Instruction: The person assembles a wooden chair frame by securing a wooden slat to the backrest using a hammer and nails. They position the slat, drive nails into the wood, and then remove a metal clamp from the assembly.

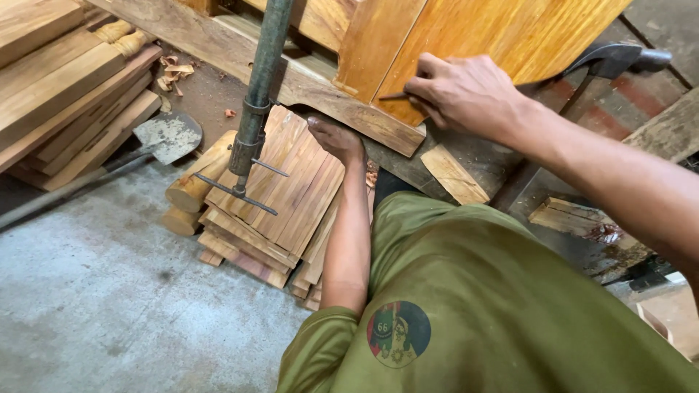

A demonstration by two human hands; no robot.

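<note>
Fingers of the right hand are pinched shut around a thin dark tool, its tip pressed against the orange varnished panel. Lower down, the left hand is laid against the rough beam; whether its grip is closed cannot be told. Short boards are stacked on the floor beneath.

clamp: stands at 11 o'clock, over the plank stack
trowel: at 9 o'clock of the stack
hammer: at 2 o'clock
boards: piled at 10 o'clock
</note>
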